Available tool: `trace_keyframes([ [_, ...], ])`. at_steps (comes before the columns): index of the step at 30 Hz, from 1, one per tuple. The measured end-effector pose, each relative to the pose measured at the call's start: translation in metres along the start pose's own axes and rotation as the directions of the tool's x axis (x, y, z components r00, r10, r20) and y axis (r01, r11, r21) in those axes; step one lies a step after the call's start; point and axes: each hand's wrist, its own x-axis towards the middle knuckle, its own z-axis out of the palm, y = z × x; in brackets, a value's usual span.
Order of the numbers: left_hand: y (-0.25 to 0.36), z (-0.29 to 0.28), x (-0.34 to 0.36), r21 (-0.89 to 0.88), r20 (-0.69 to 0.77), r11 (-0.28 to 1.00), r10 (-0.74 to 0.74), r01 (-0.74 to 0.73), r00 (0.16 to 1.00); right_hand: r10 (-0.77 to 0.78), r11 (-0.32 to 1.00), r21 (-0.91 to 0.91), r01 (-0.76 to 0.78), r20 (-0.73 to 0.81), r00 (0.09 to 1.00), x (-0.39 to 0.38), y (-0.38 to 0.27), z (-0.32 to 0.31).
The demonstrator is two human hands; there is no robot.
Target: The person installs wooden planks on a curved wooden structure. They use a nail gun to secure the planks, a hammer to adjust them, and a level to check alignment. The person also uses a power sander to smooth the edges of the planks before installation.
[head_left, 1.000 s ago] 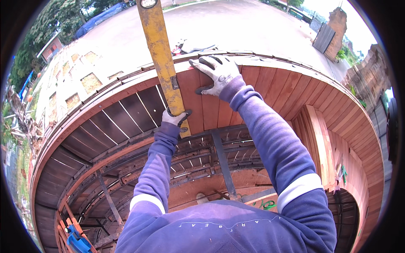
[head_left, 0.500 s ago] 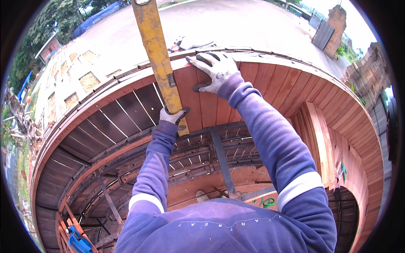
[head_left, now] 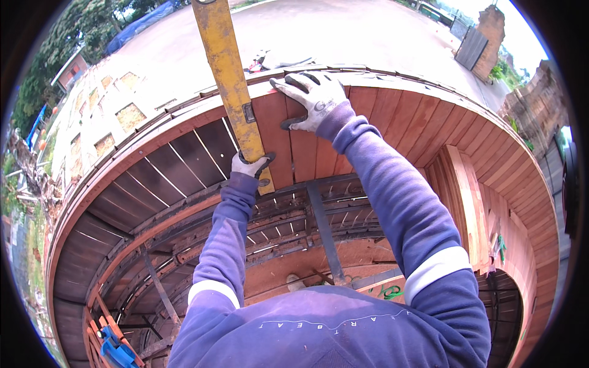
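A long, scuffed yellow spirit level [head_left: 229,67] lies across the edge of the reddish wooden boards and juts out over the far rim. Near its lower end, my gloved left hand [head_left: 246,165] is closed around it, thumb on the right side. My gloved right hand [head_left: 316,103] lies with fingers spread on the boards just right of the level, fingertips by the outer edge. Beneath that hand are narrow reddish boards [head_left: 273,138] set side by side, with the level along the leftmost one.
Dark, gapped planks [head_left: 169,165] curve off to the left. Stacked lumber [head_left: 463,196] stands on the right of the curved deck. Below lie dark metal beams [head_left: 323,233] and an open framework. A blue tool [head_left: 115,348] sits at lower left. Pale ground [head_left: 343,34] stretches beyond the rim.
Both hands and the level keep nearly the same place. The view has shifted very slightly.
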Motion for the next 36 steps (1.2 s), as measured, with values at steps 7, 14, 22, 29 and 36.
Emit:
trace_keyframes([
  [7,-0.009,-0.004,0.002,0.033,0.0,0.999,0.026,-0.026,1.0,0.002,1.0,-0.007,-0.002,0.076,0.997,0.001,-0.003,-0.004],
  [14,-0.006,-0.006,0.004,-0.044,0.064,0.999,0.017,-0.014,0.998,-0.009,1.0,0.009,0.008,0.063,0.998,0.001,-0.002,-0.01],
  [22,-0.002,-0.036,-0.014,0.0,-0.17,0.998,0.067,-0.069,0.983,-0.015,0.999,0.052,0.014,0.018,1.0,-0.001,-0.006,-0.022],
  [29,0.045,-0.036,-0.111,-0.086,-0.168,0.993,0.071,-0.086,0.983,0.095,0.644,0.763,-0.051,-0.014,0.995,0.001,0.007,-0.042],
  [36,0.064,0.031,-0.213,-0.174,-0.076,0.977,0.109,-0.12,0.991,0.196,0.252,0.968,-0.007,-0.044,0.98,-0.103,-0.098,-0.08],
])
